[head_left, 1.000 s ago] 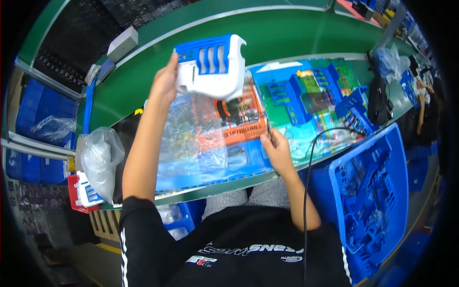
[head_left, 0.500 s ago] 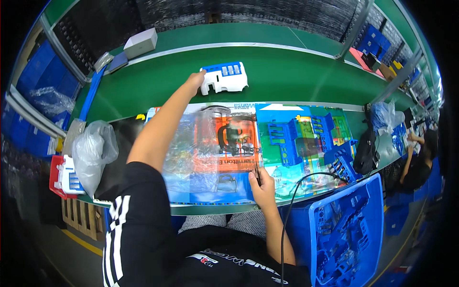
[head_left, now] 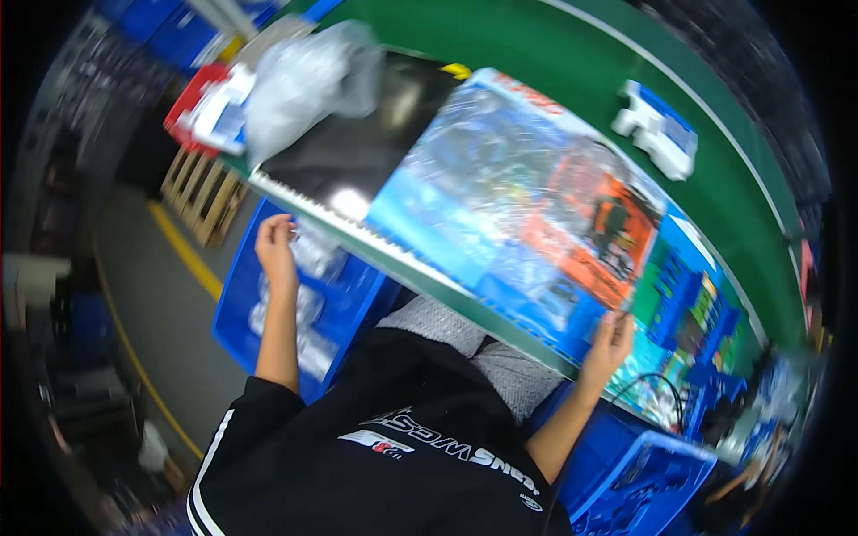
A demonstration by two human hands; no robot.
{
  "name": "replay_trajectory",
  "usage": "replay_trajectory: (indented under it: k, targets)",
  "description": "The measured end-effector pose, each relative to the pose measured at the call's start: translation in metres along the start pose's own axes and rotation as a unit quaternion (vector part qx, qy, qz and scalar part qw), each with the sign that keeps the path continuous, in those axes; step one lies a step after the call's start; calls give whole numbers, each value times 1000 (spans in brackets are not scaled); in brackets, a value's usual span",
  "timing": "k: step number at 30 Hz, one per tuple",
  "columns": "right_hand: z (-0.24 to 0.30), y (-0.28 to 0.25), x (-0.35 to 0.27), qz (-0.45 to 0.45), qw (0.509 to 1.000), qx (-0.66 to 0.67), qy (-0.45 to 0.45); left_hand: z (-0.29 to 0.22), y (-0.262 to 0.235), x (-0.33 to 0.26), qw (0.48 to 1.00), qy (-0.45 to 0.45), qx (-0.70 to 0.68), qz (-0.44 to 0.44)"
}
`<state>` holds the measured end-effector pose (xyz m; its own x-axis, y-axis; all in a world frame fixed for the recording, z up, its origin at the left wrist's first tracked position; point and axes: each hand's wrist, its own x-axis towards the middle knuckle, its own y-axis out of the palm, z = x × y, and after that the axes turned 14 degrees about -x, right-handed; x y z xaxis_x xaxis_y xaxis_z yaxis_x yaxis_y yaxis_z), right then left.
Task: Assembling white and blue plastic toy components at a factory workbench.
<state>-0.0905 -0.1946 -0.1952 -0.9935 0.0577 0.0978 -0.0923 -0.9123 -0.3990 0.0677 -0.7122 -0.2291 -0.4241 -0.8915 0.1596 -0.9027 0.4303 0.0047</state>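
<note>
1. Table (head_left: pixel 545 54): green, its right end blurred.
2. Left blue bin (head_left: pixel 234 308): below the table's front edge, partly covered by the left forearm; clear bags (head_left: pixel 313 344) inside are smeared.
3. Right blue bin (head_left: pixel 693 451): below the table's front edge at the right; contents hard to make out.
4. White-and-blue shell (head_left: pixel 660 141): on the table's far side, apart from both hands.
5. Left hand (head_left: pixel 277 241): off the table's front edge, above the left blue bin, fingers loosely curled, seemingly empty.
6. Right hand (head_left: pixel 611 341): at the table's front edge, fingers bent; cannot tell whether it grips anything.
</note>
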Motion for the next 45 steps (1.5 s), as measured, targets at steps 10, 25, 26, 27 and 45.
replay_trajectory:
  k: [10,25,26,27,45]
  targets:
    - [8,9,2,-8,1000,-21,-14,203,-97,-53,915,-328,229,48]
    - [0,0,1,-4,994,-98,-46,338,-86,11,792,-457,375,-155]
    - [2,3,3,-1,994,-96,-49,344,-87,10,783,-460,381,-173]
    - [2,10,6,-2,995,-86,-54,358,-120,18,798,-472,317,-201]
    - [6,-16,35,-134,915,-374,-77,43,-166,-64,870,-312,-381,-20]
